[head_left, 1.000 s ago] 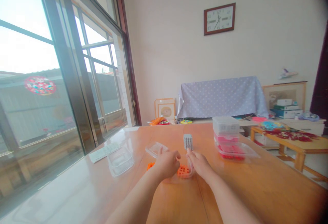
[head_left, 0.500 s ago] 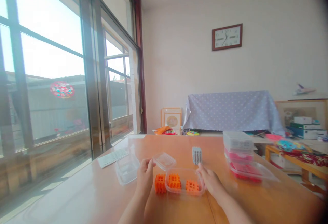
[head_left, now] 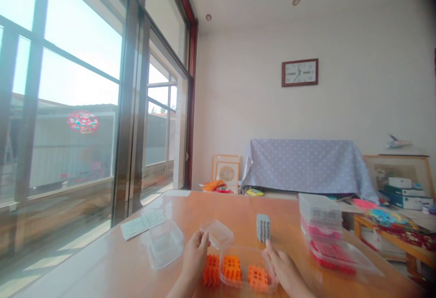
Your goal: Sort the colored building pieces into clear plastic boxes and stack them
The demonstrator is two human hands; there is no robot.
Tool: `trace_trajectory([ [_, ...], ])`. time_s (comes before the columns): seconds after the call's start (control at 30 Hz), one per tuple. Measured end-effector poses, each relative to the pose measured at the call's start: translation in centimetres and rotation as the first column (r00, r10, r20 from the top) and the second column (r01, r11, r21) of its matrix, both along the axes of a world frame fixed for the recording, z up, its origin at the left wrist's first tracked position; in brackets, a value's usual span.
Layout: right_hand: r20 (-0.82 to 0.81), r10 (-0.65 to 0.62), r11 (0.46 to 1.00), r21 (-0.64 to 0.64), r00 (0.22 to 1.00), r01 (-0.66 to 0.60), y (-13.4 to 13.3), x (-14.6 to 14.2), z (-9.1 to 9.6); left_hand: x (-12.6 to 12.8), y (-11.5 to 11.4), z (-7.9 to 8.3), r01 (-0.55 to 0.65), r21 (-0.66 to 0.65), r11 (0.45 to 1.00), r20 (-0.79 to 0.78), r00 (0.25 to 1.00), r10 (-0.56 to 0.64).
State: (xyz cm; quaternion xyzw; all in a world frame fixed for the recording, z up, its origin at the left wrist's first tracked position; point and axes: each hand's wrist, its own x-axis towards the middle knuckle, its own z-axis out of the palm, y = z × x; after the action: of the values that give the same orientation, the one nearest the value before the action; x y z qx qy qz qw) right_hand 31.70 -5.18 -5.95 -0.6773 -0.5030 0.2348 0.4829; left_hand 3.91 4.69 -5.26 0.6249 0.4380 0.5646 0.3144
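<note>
My left hand (head_left: 195, 255) is closed, thumb against the fingers, at the near left edge of a clear plastic lid (head_left: 220, 234); whether it grips the lid I cannot make out. On the right, my right hand (head_left: 282, 266) pinches the right rim of a clear plastic container (head_left: 248, 250). Two orange lattice blocks, one at the left (head_left: 232, 268) and one at the right (head_left: 257, 277), show within the container's outline. Another orange lattice block (head_left: 211, 270) stands just left of it, beside my left wrist. Beyond my right fingertips stands a grey ridged block (head_left: 263, 228).
An open clear container (head_left: 166, 245) sits left on the wooden table (head_left: 190, 205), with a pale sheet (head_left: 143, 224) behind it. At the right are stacked clear and pink boxes (head_left: 320, 221) and a clear-lidded tray with red contents (head_left: 335, 257). Tall windows line the left.
The view has tilted upward, so the table and both hands sit lower in the picture. Both hands stay in nearly the same places among the containers and blocks.
</note>
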Motion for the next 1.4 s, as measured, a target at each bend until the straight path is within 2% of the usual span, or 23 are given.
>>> trace_trajectory([
  [0.17,-0.025,-0.01,1.0,-0.018,1.0,0.009,0.5,0.2,-0.5,-0.1,0.1,-0.2,0.023,-0.021,1.0,-0.063,0.998,-0.024],
  [0.33,-0.005,-0.043,0.999,0.017,0.999,0.043,0.8,0.2,-0.8,-0.1,0.5,-0.7,0.041,-0.033,0.999,-0.07,0.997,-0.043],
  [0.5,-0.015,-0.009,0.998,0.061,1.0,0.01,0.7,0.2,-0.9,0.1,1.4,-1.8,0.032,-0.075,0.997,-0.049,0.998,-0.036],
  [0.63,-0.014,0.058,0.998,0.009,0.998,-0.057,0.1,0.4,-0.6,0.3,1.8,-2.2,0.059,-0.142,0.988,0.006,0.998,-0.059],
  [0.77,-0.05,0.041,0.999,-0.022,0.998,-0.042,-0.6,0.1,0.0,0.6,1.1,-1.7,0.1,-0.191,0.976,0.052,0.994,-0.091],
  [0.97,-0.094,0.035,0.999,0.026,0.995,-0.033,-1.1,-0.5,0.7,0.9,0.1,-0.7,0.126,-0.213,0.969,0.055,0.992,-0.117],
  [1.13,-0.069,0.011,1.0,-0.01,0.998,-0.012,-1.3,-0.3,1.2,0.9,0.2,-0.7,0.127,-0.239,0.963,0.064,0.991,-0.115],
  [1.3,-0.074,0.07,0.998,-0.003,0.995,-0.07,-2.0,-0.3,1.7,0.9,0.2,-0.7,0.171,-0.259,0.951,0.135,0.981,-0.139],
  [1.4,-0.087,0.061,0.998,-0.015,0.994,-0.062,-2.1,-0.1,1.7,1.0,0.0,-0.6,0.175,-0.254,0.951,0.182,0.974,-0.131],
])
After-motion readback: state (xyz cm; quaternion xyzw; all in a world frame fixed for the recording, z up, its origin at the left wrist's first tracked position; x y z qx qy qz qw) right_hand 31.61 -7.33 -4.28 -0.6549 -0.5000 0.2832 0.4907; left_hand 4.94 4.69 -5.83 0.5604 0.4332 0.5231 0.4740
